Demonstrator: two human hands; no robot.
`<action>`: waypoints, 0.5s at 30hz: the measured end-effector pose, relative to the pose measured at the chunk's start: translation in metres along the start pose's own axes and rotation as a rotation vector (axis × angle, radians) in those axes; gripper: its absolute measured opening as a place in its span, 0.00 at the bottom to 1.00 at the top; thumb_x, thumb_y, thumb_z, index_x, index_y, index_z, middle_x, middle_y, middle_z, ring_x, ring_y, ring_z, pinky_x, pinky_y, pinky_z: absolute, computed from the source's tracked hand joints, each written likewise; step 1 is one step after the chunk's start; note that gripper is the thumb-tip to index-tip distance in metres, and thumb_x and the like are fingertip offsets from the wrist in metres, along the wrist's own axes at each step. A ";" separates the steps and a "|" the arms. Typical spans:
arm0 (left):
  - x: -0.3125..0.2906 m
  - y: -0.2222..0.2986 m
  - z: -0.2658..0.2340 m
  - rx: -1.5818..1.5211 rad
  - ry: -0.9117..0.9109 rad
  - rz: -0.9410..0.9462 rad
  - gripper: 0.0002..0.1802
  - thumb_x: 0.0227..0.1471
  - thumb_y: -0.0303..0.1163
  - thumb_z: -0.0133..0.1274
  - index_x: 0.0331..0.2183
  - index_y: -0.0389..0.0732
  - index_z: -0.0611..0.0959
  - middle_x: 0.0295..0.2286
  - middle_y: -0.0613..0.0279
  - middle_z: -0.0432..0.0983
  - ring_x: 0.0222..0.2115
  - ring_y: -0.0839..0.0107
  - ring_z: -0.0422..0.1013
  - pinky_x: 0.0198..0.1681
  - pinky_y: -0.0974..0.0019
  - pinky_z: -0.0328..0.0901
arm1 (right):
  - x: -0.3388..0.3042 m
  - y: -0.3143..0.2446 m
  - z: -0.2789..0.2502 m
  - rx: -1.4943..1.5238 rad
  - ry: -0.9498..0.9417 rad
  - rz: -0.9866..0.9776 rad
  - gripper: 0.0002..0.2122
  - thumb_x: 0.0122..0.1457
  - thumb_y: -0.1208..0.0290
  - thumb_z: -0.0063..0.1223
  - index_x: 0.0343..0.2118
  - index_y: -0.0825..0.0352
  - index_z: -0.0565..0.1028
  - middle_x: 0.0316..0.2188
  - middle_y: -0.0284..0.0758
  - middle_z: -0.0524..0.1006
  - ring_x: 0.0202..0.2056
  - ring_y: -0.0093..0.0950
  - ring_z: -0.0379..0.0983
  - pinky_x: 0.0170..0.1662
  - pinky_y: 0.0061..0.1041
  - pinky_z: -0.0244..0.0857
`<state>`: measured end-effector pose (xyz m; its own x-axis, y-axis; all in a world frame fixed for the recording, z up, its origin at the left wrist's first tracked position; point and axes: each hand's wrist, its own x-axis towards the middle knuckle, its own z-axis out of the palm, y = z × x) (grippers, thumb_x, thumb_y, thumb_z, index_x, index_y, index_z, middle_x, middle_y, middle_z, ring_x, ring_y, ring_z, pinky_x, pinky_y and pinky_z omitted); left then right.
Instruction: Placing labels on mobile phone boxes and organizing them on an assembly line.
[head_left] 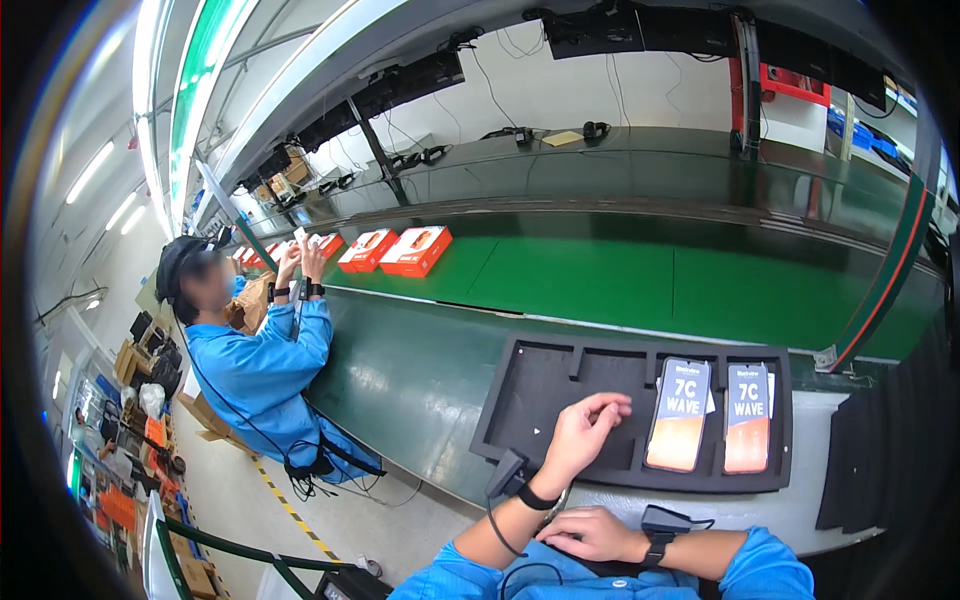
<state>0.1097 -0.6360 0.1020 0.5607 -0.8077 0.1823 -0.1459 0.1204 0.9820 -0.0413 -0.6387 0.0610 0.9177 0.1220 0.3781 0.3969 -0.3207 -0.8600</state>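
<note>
My left hand (588,428) hovers over the black foam tray (515,400), fingers curled loosely together with the thumb against them; nothing shows in it. Two smartphones (678,415) with grey-and-orange front films lie upright in the tray's right-hand compartments; the other phone (747,417) is the farther right. White slips stick out beside both. The tray's left compartments hold only small white specks. Close to my body, below the tray, my right hand (592,533) rests palm down with its fingers stretched out to the left, holding nothing visible. Both wrists wear black straps with small devices.
A green conveyor belt (590,275) runs behind the tray, carrying red-and-white boxes (415,251) at the left. A co-worker in blue (255,365) stands at the left, both hands raised around a small white thing. Black foam sheets (865,465) are stacked at the right. A green post (890,275) rises there.
</note>
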 end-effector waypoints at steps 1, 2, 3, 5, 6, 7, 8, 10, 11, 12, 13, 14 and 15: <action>0.006 -0.004 0.004 -0.066 -0.108 -0.093 0.17 0.60 0.29 0.49 0.49 0.31 0.78 0.42 0.58 0.78 0.40 0.77 0.72 0.47 0.71 0.67 | -0.004 -0.013 -0.011 -0.010 0.068 -0.041 0.07 0.57 0.71 0.55 0.38 0.63 0.79 0.30 0.35 0.79 0.32 0.33 0.76 0.36 0.30 0.70; 0.009 -0.004 0.010 -0.067 -0.126 -0.115 0.17 0.60 0.29 0.49 0.49 0.31 0.78 0.42 0.58 0.78 0.40 0.77 0.72 0.47 0.71 0.67 | -0.005 -0.026 -0.023 -0.025 0.170 -0.152 0.06 0.55 0.73 0.57 0.36 0.62 0.80 0.29 0.34 0.79 0.30 0.33 0.76 0.34 0.30 0.70; 0.011 -0.005 0.017 -0.113 -0.160 -0.103 0.20 0.60 0.31 0.49 0.52 0.31 0.74 0.47 0.55 0.75 0.44 0.75 0.71 0.50 0.69 0.66 | -0.009 -0.040 -0.037 -0.103 0.223 -0.190 0.06 0.54 0.74 0.58 0.35 0.62 0.80 0.28 0.34 0.78 0.29 0.33 0.76 0.33 0.30 0.69; 0.010 -0.007 0.017 -0.084 -0.240 -0.146 0.27 0.61 0.33 0.49 0.58 0.31 0.67 0.54 0.52 0.68 0.50 0.71 0.69 0.54 0.67 0.63 | -0.015 -0.055 -0.064 -0.219 0.378 -0.194 0.06 0.52 0.76 0.58 0.33 0.62 0.80 0.27 0.34 0.78 0.28 0.32 0.75 0.32 0.29 0.69; 0.012 -0.004 0.011 -0.016 -0.285 -0.184 0.30 0.62 0.34 0.49 0.60 0.30 0.63 0.57 0.51 0.65 0.52 0.70 0.67 0.56 0.66 0.62 | -0.020 -0.060 -0.078 -0.270 0.468 -0.164 0.06 0.51 0.78 0.58 0.33 0.62 0.80 0.26 0.34 0.78 0.27 0.31 0.75 0.32 0.28 0.69; 0.016 0.001 0.015 0.042 -0.328 -0.151 0.32 0.61 0.34 0.49 0.61 0.29 0.60 0.57 0.50 0.64 0.52 0.69 0.67 0.56 0.67 0.61 | -0.029 -0.067 -0.092 -0.269 0.600 -0.089 0.05 0.51 0.78 0.57 0.32 0.64 0.80 0.25 0.34 0.78 0.27 0.30 0.75 0.32 0.26 0.69; 0.016 0.004 0.022 0.041 -0.284 -0.178 0.31 0.62 0.33 0.47 0.60 0.28 0.60 0.55 0.50 0.68 0.52 0.68 0.68 0.56 0.68 0.62 | -0.039 -0.070 -0.105 -0.269 0.723 -0.024 0.04 0.51 0.79 0.57 0.31 0.66 0.80 0.25 0.34 0.78 0.27 0.28 0.75 0.33 0.25 0.68; 0.021 0.017 0.022 0.080 -0.344 -0.370 0.29 0.62 0.33 0.44 0.59 0.27 0.62 0.50 0.52 0.73 0.50 0.69 0.69 0.55 0.68 0.62 | -0.055 -0.066 -0.124 -0.072 0.913 0.137 0.03 0.54 0.78 0.57 0.31 0.68 0.78 0.26 0.33 0.78 0.28 0.24 0.74 0.33 0.23 0.68; 0.021 0.011 0.030 -0.101 -0.363 -0.314 0.26 0.62 0.32 0.43 0.57 0.29 0.66 0.45 0.55 0.76 0.46 0.72 0.71 0.53 0.68 0.64 | -0.064 -0.065 -0.131 -0.075 0.979 0.167 0.03 0.55 0.78 0.56 0.33 0.68 0.77 0.28 0.32 0.77 0.29 0.22 0.73 0.33 0.21 0.67; 0.021 0.019 0.034 -0.182 -0.365 -0.366 0.23 0.61 0.33 0.45 0.55 0.31 0.70 0.45 0.57 0.76 0.44 0.74 0.72 0.50 0.69 0.66 | -0.068 -0.062 -0.140 -0.048 1.019 0.159 0.03 0.57 0.77 0.55 0.34 0.69 0.77 0.29 0.31 0.77 0.30 0.20 0.72 0.34 0.20 0.66; 0.017 0.018 0.035 -0.329 -0.372 -0.290 0.21 0.60 0.32 0.46 0.52 0.34 0.73 0.44 0.59 0.76 0.41 0.75 0.73 0.46 0.70 0.68 | -0.084 -0.050 -0.150 -0.092 1.046 0.202 0.05 0.60 0.75 0.52 0.37 0.69 0.76 0.30 0.27 0.74 0.31 0.16 0.70 0.35 0.17 0.64; 0.018 -0.004 0.042 -0.419 -0.390 -0.262 0.17 0.59 0.31 0.46 0.48 0.35 0.76 0.40 0.61 0.77 0.38 0.75 0.73 0.43 0.68 0.69 | -0.102 -0.053 -0.166 -0.143 1.054 0.322 0.06 0.61 0.74 0.51 0.38 0.69 0.75 0.31 0.26 0.73 0.33 0.15 0.68 0.36 0.16 0.62; 0.022 0.006 0.056 -0.298 -0.391 -0.091 0.14 0.57 0.31 0.47 0.43 0.36 0.79 0.36 0.62 0.78 0.35 0.75 0.72 0.38 0.66 0.69 | -0.119 -0.055 -0.186 -0.186 1.063 0.388 0.07 0.62 0.72 0.50 0.39 0.69 0.75 0.31 0.26 0.72 0.32 0.14 0.67 0.35 0.15 0.61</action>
<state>0.0757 -0.6854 0.1088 0.2046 -0.9716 0.1187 0.1611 0.1531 0.9750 -0.1756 -0.8108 0.1267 0.4648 -0.8424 0.2727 0.0002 -0.3079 -0.9514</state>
